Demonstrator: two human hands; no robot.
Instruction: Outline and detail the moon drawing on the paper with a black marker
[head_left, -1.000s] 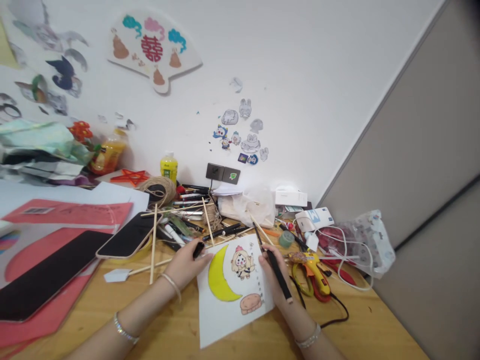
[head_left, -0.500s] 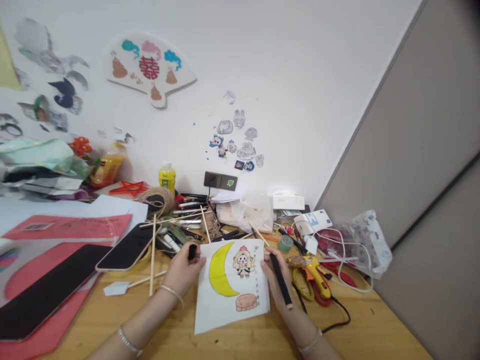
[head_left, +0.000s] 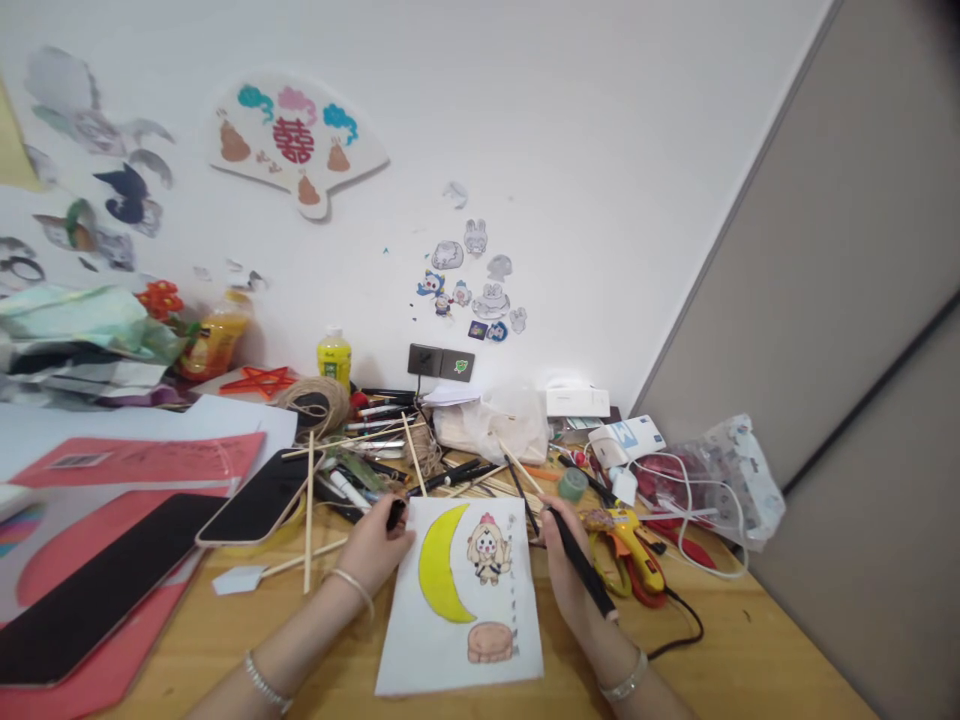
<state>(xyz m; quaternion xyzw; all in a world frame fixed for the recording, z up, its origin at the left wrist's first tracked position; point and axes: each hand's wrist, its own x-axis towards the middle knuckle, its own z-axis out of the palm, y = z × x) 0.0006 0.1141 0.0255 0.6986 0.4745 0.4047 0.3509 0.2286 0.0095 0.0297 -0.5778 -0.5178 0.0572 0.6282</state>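
Note:
A sheet of paper (head_left: 435, 650) with a drawn yellow crescent moon, a long-haired cartoon figure, a brown round cake and a column of small writing lies on the table in front of me. My left hand (head_left: 375, 550) is at its upper left edge, fingers closed around a black marker cap (head_left: 395, 514). Whether those fingertips also pinch the paper I cannot tell. Just off the right edge, my right hand (head_left: 564, 575) grips a black marker (head_left: 585, 570), which slants down toward my wrist.
Wooden sticks (head_left: 308, 515), pens and twine (head_left: 319, 405) crowd the table behind the paper. To the left lie a phone (head_left: 259, 500) and red folders (head_left: 150, 460). A yellow glue gun (head_left: 634, 555) with its black cord sits at right, near white cables (head_left: 742, 530).
The paper has gone down and toward me, from being held up between both hands to lying lower. My right hand has moved off its edge, still with the marker.

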